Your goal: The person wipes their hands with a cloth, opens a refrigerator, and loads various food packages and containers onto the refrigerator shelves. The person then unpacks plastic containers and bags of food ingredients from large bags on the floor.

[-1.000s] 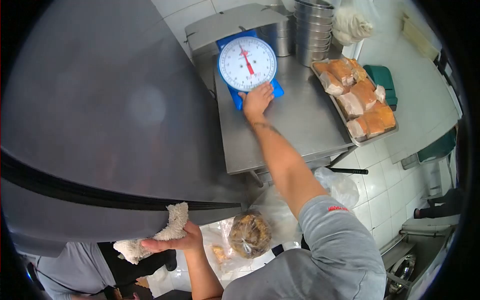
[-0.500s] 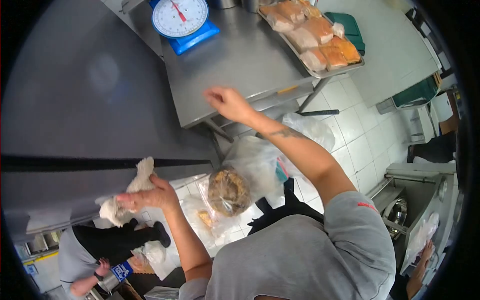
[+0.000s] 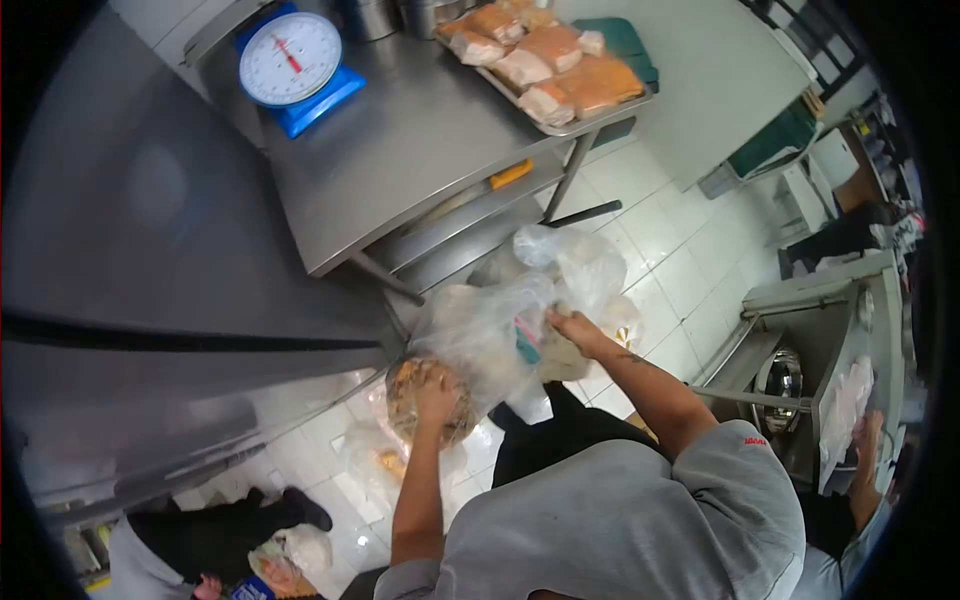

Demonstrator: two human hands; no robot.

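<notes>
Left hand (image 3: 436, 397) is touching the food bag (image 3: 405, 383); right hand (image 3: 575, 328) is gripping the clear bag (image 3: 482, 322).
Whether the left is closing, I cannot tell; the food bag, roundish with no clear long axis, is lying under it, left of and nearer than the right, the table (image 3: 370, 170) standing beyond.

Commercial kitchen: steel table (image 3: 390, 130), dial scale (image 3: 291, 60)
</notes>
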